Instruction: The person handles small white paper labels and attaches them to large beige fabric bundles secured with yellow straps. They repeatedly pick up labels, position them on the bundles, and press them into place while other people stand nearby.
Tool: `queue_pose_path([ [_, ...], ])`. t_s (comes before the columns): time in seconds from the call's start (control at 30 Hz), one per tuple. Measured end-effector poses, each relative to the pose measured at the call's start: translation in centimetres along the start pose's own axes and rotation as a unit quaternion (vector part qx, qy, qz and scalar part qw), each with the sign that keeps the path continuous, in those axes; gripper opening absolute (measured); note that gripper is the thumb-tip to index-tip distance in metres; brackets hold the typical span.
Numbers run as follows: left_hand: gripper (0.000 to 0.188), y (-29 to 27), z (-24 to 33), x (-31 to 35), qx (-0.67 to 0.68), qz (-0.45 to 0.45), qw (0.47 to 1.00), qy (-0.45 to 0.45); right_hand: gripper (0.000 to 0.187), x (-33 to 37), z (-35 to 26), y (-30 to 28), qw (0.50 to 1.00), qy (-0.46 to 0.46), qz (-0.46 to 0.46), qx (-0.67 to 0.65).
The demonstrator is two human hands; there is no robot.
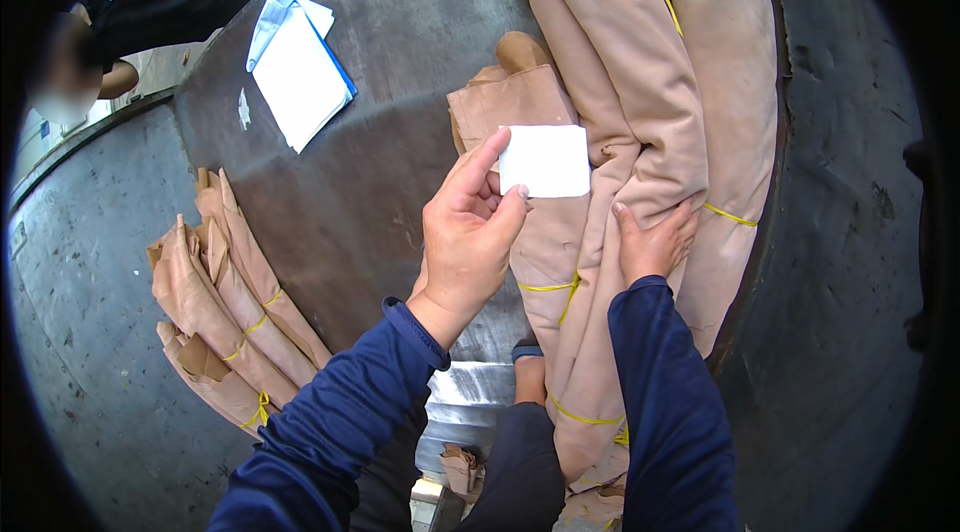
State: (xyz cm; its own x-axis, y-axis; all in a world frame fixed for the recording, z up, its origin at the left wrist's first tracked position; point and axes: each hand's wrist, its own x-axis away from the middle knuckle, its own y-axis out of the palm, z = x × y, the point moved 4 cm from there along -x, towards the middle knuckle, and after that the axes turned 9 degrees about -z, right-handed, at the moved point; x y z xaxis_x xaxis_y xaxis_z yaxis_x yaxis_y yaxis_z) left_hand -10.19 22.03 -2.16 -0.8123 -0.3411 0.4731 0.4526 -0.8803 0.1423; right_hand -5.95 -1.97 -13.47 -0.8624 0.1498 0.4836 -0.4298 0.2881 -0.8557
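My left hand (468, 232) pinches a small white paper slip (545, 161) between thumb and fingers, held over the folded end of a tan cloth bundle (520, 107). My right hand (655, 244) rests flat on long rolled tan bundles (640, 72) tied with yellow string, which lie along the right of a round grey metal table (380, 192). Both forearms wear dark blue sleeves.
A stack of white papers with a blue edge (298, 72) lies at the table's back left. More tied tan bundles (225, 312) lie on the floor at the left. Another person in dark clothes (150, 2) stands at the top left. My foot (528, 377) shows below the table edge.
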Motion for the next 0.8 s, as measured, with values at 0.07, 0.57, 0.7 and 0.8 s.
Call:
queue_pose_path([
  [0.07, 0.05, 0.1, 0.06, 0.11, -0.002, -0.009, 1.0, -0.002, 0.112, 0.01, -0.01, -0.01, 1.0, -0.001, -0.001, 0.001],
  [0.57, 0.05, 0.52, -0.18, 0.32, -0.004, -0.009, 0.999, 0.044, 0.11, 0.04, 0.08, 0.13, 1.0, -0.002, 0.002, 0.01],
  [0.7, 0.048, 0.52, -0.18, 0.34, -0.015, 0.005, 0.998, 0.059, 0.112, -0.01, 0.19, 0.26, 1.0, 0.0, 0.005, 0.002],
  [0.8, 0.048, 0.56, -0.15, 0.41, -0.015, 0.007, 0.998, 0.062, 0.113, -0.03, 0.22, 0.28, 1.0, 0.0, 0.004, 0.001],
])
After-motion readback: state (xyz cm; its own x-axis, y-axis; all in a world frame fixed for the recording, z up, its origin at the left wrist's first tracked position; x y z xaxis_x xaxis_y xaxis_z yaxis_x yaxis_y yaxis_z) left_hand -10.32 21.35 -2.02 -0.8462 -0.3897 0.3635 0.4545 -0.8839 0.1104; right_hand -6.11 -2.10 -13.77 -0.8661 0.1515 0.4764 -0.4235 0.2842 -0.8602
